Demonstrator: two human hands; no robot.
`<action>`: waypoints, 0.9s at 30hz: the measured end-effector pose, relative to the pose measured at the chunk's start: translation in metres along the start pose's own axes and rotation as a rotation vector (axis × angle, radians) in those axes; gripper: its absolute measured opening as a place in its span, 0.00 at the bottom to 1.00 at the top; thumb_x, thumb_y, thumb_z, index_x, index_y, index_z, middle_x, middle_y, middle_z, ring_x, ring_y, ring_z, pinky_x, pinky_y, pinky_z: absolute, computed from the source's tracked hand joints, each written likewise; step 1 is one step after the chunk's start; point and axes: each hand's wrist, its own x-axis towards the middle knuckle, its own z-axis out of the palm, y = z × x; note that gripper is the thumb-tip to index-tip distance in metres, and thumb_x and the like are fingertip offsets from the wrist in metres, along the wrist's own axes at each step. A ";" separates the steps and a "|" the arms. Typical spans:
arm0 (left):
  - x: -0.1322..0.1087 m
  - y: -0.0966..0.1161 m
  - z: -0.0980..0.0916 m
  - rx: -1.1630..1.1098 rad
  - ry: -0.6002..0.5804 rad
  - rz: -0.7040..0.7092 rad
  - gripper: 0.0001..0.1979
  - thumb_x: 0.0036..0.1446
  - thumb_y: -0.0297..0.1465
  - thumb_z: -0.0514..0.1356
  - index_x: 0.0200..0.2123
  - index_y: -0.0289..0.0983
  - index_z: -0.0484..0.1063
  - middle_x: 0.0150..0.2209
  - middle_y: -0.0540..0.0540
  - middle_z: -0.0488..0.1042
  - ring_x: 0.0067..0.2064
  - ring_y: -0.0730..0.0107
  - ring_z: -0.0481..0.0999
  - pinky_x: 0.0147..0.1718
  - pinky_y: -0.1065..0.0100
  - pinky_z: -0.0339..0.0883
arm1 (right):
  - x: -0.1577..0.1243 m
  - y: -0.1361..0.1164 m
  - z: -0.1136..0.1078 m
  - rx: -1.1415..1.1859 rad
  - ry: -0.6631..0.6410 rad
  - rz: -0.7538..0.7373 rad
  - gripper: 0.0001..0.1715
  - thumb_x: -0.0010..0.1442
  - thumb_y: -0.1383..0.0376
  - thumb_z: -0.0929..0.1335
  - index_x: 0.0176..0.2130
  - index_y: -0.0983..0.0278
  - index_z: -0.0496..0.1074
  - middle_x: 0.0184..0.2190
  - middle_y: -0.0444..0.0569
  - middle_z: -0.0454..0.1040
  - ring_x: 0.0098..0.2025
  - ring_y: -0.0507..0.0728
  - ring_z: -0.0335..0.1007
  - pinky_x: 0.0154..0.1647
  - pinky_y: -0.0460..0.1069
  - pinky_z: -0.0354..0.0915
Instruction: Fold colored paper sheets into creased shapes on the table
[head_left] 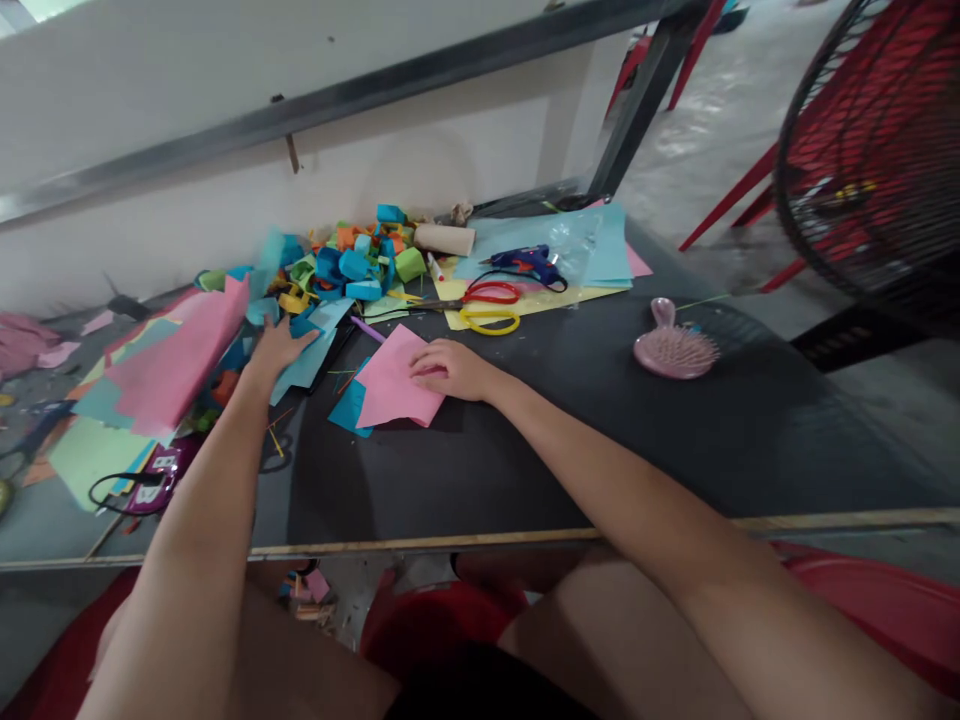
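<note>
My left hand (281,350) reaches with spread fingers to the front of a pile of folded paper pieces (352,262), beside a light blue sheet (313,350). Nothing can be seen held in it. My right hand (454,370) has its fingers curled together at the right edge of a pink paper (394,385). That paper overlaps a darker blue sheet (346,412) on the dark table. A purple pen (367,329) lies just behind the pink paper. Scissors with red and yellow handles (489,320) rest behind my right hand.
Coloured sheets (176,365) and a purple case (161,475) lie at the left. Behind the scissors are a glue gun (527,265), a cardboard tube (445,239) and plastic-covered paper (607,245). A pink hairbrush (677,352) is at the right, near a fan (877,160).
</note>
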 end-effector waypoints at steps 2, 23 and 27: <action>0.000 -0.008 0.005 -0.041 0.006 -0.002 0.46 0.54 0.52 0.60 0.66 0.27 0.57 0.70 0.24 0.47 0.67 0.34 0.57 0.62 0.46 0.56 | 0.001 0.001 0.000 -0.001 -0.006 -0.001 0.15 0.62 0.56 0.68 0.39 0.62 0.81 0.46 0.53 0.80 0.47 0.60 0.73 0.53 0.57 0.63; -0.004 0.002 -0.038 -0.056 0.290 0.175 0.30 0.52 0.39 0.61 0.57 0.34 0.68 0.55 0.35 0.73 0.56 0.48 0.72 0.56 0.52 0.64 | -0.002 -0.005 -0.001 -0.010 -0.002 0.000 0.16 0.62 0.55 0.69 0.40 0.62 0.81 0.46 0.53 0.79 0.47 0.61 0.71 0.53 0.58 0.62; -0.006 0.007 -0.039 -0.137 0.297 0.224 0.18 0.55 0.34 0.57 0.48 0.35 0.76 0.44 0.41 0.80 0.47 0.56 0.78 0.52 0.59 0.67 | 0.000 -0.006 0.000 -0.031 -0.014 0.005 0.16 0.62 0.55 0.68 0.40 0.62 0.81 0.46 0.52 0.79 0.47 0.61 0.71 0.52 0.57 0.62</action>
